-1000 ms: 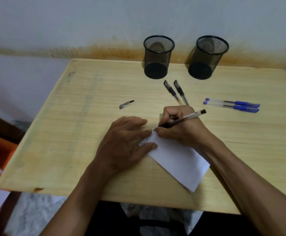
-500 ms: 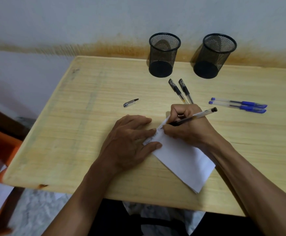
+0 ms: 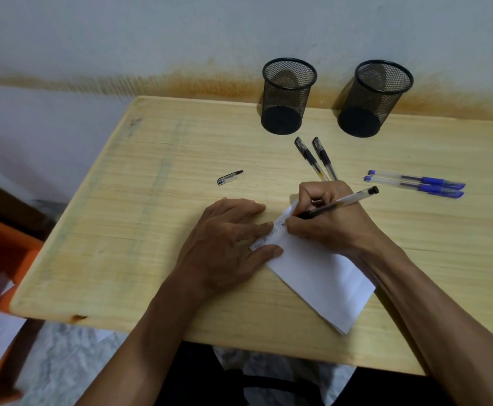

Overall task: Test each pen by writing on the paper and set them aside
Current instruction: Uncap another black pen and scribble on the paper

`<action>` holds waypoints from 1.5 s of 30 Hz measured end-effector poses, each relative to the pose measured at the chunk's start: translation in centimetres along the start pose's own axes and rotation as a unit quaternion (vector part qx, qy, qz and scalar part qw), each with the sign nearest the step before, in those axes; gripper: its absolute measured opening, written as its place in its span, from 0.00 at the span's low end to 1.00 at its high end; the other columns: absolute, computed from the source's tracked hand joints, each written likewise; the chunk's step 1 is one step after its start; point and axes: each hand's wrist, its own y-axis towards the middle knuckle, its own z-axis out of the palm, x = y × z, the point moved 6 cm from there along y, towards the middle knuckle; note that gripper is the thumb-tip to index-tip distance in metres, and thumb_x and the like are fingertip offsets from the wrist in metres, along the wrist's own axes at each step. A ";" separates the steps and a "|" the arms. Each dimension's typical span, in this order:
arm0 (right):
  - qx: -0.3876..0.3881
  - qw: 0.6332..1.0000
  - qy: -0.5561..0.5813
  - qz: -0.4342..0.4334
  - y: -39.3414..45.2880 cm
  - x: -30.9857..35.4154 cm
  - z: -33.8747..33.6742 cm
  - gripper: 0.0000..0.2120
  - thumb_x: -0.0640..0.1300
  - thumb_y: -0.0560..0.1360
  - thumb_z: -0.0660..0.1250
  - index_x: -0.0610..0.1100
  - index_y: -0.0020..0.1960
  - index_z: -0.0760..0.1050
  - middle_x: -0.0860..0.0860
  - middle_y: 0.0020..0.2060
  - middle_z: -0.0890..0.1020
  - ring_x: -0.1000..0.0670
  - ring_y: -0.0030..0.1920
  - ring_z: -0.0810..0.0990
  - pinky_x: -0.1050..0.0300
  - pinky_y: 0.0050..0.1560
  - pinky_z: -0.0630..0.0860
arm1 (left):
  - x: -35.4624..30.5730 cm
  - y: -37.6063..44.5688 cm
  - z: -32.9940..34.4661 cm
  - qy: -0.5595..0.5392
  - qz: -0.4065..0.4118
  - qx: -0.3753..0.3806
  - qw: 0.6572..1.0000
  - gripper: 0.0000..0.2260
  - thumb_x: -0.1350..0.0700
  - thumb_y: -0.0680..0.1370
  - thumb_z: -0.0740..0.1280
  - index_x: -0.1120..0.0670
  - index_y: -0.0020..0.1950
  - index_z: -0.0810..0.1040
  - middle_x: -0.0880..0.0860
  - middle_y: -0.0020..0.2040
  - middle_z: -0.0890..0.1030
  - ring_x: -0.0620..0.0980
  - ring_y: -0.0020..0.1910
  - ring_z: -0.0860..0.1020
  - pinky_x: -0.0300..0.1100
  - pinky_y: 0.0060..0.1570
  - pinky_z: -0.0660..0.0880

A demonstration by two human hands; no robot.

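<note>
On the wooden table, the right hand pinches a black pen in a writing grip, its tip touching the far left corner of the white paper, where small marks already run along the edge. The left hand lies flat with fingers spread, pressing on the paper's left corner. A loose pen cap lies well to the far left. Two capped black pens lie side by side just beyond the right hand, two blue pens lie to the right, and two mesh cups stand at the far edge.
</note>
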 end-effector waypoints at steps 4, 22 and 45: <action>-0.010 1.000 0.019 0.017 0.0 -0.1 0.0 0.10 0.27 0.66 0.74 0.34 0.31 0.74 0.39 0.29 0.77 0.50 0.30 0.75 0.55 0.30 0.71 | 0.0 0.0 0.0 -0.002 0.001 -0.001 1.000 0.20 0.38 0.73 0.69 0.50 0.54 0.87 0.51 0.62 0.82 0.52 0.64 0.78 0.56 0.64 0.72; -0.046 0.998 0.011 0.040 -0.3 -0.1 -0.5 0.08 0.31 0.65 0.73 0.35 0.32 0.74 0.38 0.30 0.79 0.46 0.31 0.76 0.48 0.30 0.73 | 0.0 0.0 0.0 -0.005 -0.006 0.000 1.000 0.20 0.37 0.73 0.69 0.50 0.55 0.87 0.49 0.62 0.82 0.50 0.65 0.77 0.56 0.66 0.70; -0.041 0.998 -0.002 0.043 -0.3 0.2 -0.4 0.09 0.29 0.66 0.73 0.36 0.32 0.75 0.46 0.28 0.79 0.53 0.31 0.76 0.56 0.32 0.72 | 0.2 -0.1 0.1 -0.009 -0.010 -0.010 1.000 0.20 0.36 0.73 0.69 0.49 0.54 0.87 0.48 0.62 0.82 0.49 0.65 0.77 0.57 0.67 0.70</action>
